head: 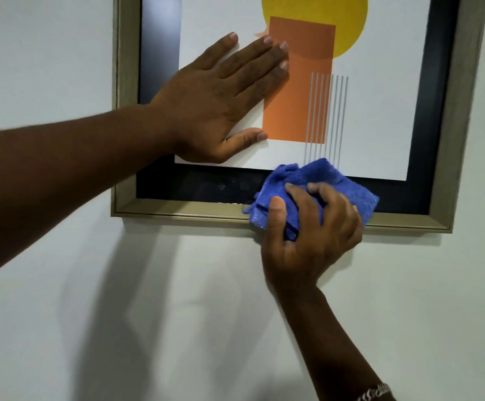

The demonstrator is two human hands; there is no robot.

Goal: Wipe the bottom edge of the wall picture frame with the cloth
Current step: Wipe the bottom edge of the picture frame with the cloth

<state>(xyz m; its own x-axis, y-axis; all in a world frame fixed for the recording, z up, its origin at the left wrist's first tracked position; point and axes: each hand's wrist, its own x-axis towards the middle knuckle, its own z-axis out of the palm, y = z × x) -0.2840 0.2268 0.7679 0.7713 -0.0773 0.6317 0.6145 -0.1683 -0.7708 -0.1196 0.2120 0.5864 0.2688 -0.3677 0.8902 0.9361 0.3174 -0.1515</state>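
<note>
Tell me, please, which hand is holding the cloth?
The right hand grips the blue cloth at the frame's bottom edge; the left hand rests flat and empty.

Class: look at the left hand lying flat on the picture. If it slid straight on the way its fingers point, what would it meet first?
The left hand points up and right across the glass; it would likely cross the orange rectangle, then the yellow circle.
</note>
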